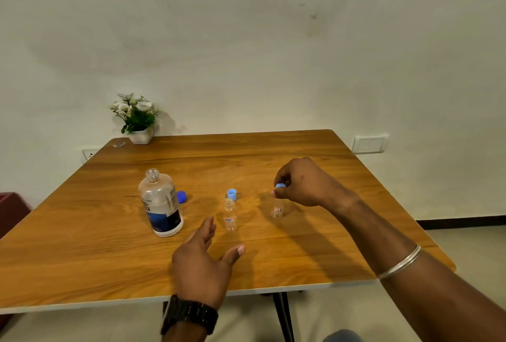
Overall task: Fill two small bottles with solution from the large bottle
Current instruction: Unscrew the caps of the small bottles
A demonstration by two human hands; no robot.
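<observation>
Two small clear plastic bottles with red-bordered labels stand upright; right hand pinches a light blue cap, left hand relaxed, empty.

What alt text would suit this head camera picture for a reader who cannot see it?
At a wooden table, a person's right hand pinches a blue cap atop one small bottle, while the left hand hovers open near another uncapped small bottle. An open large bottle stands left.

On the table, the large bottle stands left, one cap behind it; two small bottles stand right; flowerpot at far-left corner.
</observation>
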